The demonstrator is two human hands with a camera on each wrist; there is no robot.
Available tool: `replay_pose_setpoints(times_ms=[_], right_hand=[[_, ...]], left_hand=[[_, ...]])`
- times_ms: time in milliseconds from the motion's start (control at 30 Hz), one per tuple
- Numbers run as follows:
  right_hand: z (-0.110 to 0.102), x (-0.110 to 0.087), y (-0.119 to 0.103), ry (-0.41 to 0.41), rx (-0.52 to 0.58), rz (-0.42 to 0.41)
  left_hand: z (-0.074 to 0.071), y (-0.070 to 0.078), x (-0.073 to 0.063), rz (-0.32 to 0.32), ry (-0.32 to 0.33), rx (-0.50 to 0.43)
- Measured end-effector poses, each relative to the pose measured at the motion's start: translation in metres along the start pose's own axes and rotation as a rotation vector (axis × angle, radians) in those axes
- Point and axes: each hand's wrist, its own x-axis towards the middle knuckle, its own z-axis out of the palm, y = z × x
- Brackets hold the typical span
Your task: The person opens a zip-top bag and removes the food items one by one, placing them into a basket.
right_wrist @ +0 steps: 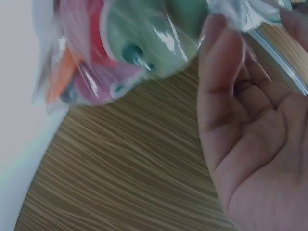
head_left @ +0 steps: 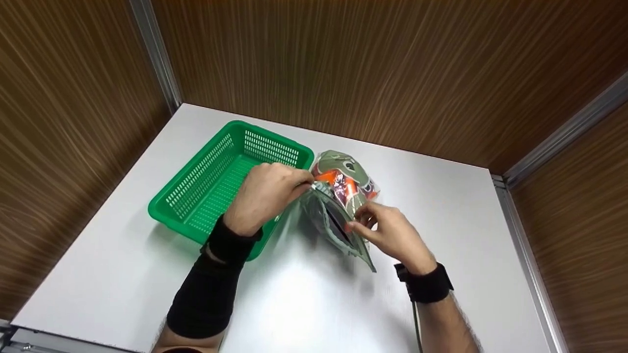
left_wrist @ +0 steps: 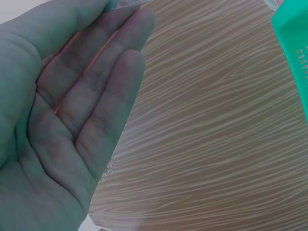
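Note:
A clear plastic zip bag [head_left: 338, 174] with green print and orange, purple and red contents stands on the white table, its mouth gaping toward me. My left hand [head_left: 270, 193] pinches the left end of the mouth between thumb and fingertips. In the left wrist view the lower fingers of that hand [left_wrist: 91, 101] are extended, and only a scrap of clear plastic shows at the top. My right hand [head_left: 390, 230] holds the bag's rim farther right with thumb and index finger. The right wrist view shows the bag's colourful packed end [right_wrist: 149, 38] beside the fingers.
A green perforated basket [head_left: 184, 184] stands left of the bag, partly behind my left forearm. The white table [head_left: 441, 206] is enclosed by wood-grain panels [head_left: 314, 68] at the back and sides, with metal posts in the corners.

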Motion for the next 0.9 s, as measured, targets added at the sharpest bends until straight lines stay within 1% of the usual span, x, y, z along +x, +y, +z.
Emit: replay_pose_setpoints(times_ms=[33,100,167,233,267,333,433,467,500,533,600,667,767,833,900], right_hand=[[0.000,0.001,0.001,-0.021,0.012,0.003],[-0.001,0.001,0.002,-0.022,0.046,-0.005],[-0.003,0.001,0.001,0.018,0.077,-0.003],[-0.005,0.001,0.000,0.056,0.091,0.016],[-0.005,0.000,-0.001,0.057,0.091,0.022],[-0.002,0.001,-0.002,0.023,0.069,0.022],[0.003,0.004,-0.002,-0.048,0.037,-0.013],[0.004,0.005,-0.002,-0.056,0.040,-0.023],[0.004,0.005,-0.002,-0.046,0.047,-0.032],[0.003,0.005,-0.002,-0.025,0.063,-0.037],[-0.001,0.003,-0.002,0.046,0.145,-0.020],[-0.007,0.002,-0.004,0.138,0.267,0.007],[-0.012,0.001,-0.008,0.262,0.463,0.034],[-0.013,0.001,-0.011,0.309,0.555,0.048],[-0.012,0.002,-0.014,0.330,0.605,0.063]], left_hand=[[0.000,0.000,0.000,-0.002,-0.002,-0.002],[0.000,-0.001,-0.001,-0.007,-0.004,-0.004],[0.000,-0.001,-0.001,-0.014,-0.003,-0.013],[-0.001,-0.003,-0.002,-0.017,0.002,-0.017],[-0.001,-0.003,-0.002,-0.017,0.005,-0.017],[-0.002,-0.004,-0.004,-0.013,0.008,-0.022],[-0.003,-0.005,-0.005,-0.004,0.007,-0.022],[-0.003,-0.005,-0.005,-0.004,0.008,-0.023],[-0.003,-0.005,-0.005,-0.006,0.011,-0.024],[-0.003,-0.005,-0.005,-0.007,0.015,-0.023],[-0.003,-0.006,-0.005,-0.010,0.024,-0.019],[-0.003,-0.005,-0.006,-0.007,0.025,-0.028],[-0.002,-0.002,-0.005,0.026,0.001,-0.023],[-0.001,0.002,-0.006,0.058,-0.015,-0.001],[0.000,0.010,-0.006,0.095,-0.022,0.038]])
